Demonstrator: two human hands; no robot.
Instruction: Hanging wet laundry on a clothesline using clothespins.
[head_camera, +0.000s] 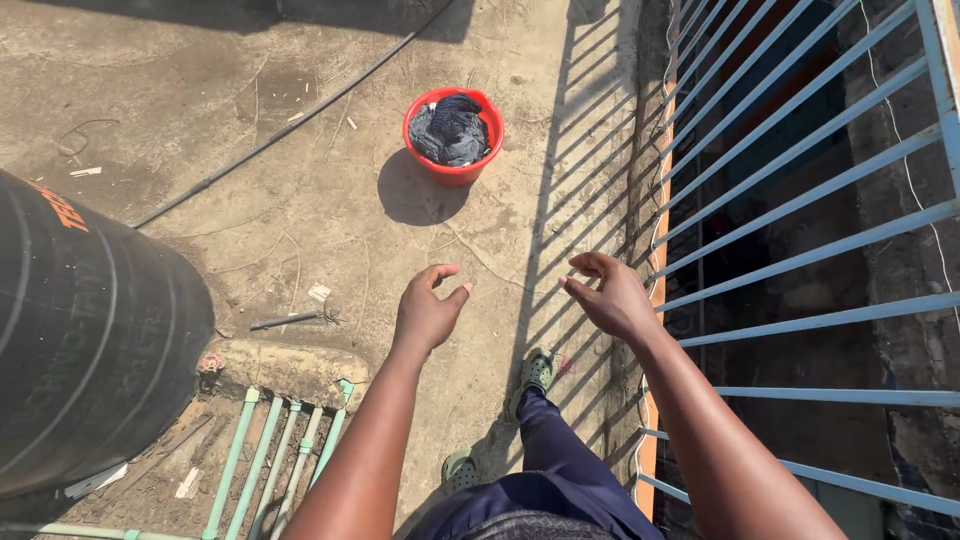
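Observation:
My left hand (428, 310) and my right hand (610, 295) reach out in front of me over a bare concrete roof floor, fingers curled and apart, holding nothing. A red plastic basin (487, 112) stands on the concrete some way ahead of both hands, filled with dark blue and grey wet clothes (450, 130). My feet in green clogs (537, 370) show below the hands, along with dark blue trousers.
A large black water tank (90, 330) stands at the left, with green pipes (270, 450) running along the floor beside it. A blue metal railing (800, 190) lines the right edge above a drop. A black hose (300, 115) crosses the concrete.

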